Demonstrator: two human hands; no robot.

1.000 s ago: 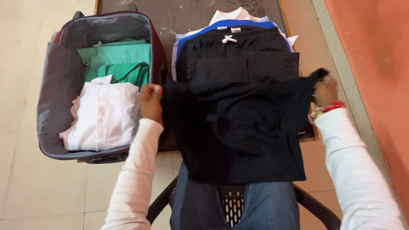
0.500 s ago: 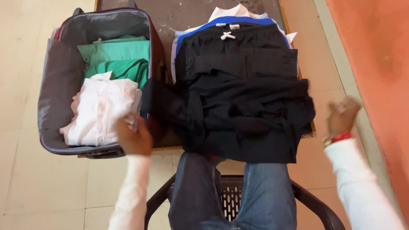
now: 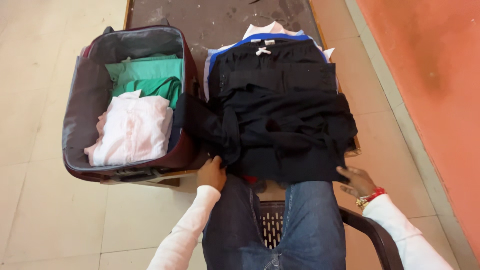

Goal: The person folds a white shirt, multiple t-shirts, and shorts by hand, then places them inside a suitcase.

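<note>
1. While the person sits in a dark plastic chair [image 3: 372,232], the head view shows both hands at the near edge of a black garment [image 3: 285,135], which lies spread and rumpled over the near part of a low tabletop [image 3: 210,20] and reaches down to the knees in blue jeans [image 3: 300,220].
2. The left hand [image 3: 211,173] has its fingers closed on the garment's near left corner, likely so that the cloth can be drawn flat or folded over.
3. The right hand [image 3: 357,181] rests at the near right corner with fingers apart and loosely spread, touching the hem or just beside it; a firm hold does not show.
4. Farther off, under the garment, lies a stack of folded clothes [image 3: 272,62], black on top with a white drawstring, blue and white layers below.
5. To the left stands an open suitcase [image 3: 80,115], holding a folded pink shirt [image 3: 132,131] near and green clothes [image 3: 147,75] far.
6. One black sleeve drapes over the suitcase's right wall, so it hangs in the way there.
7. An orange wall [image 3: 430,75] runs along the right.
</note>
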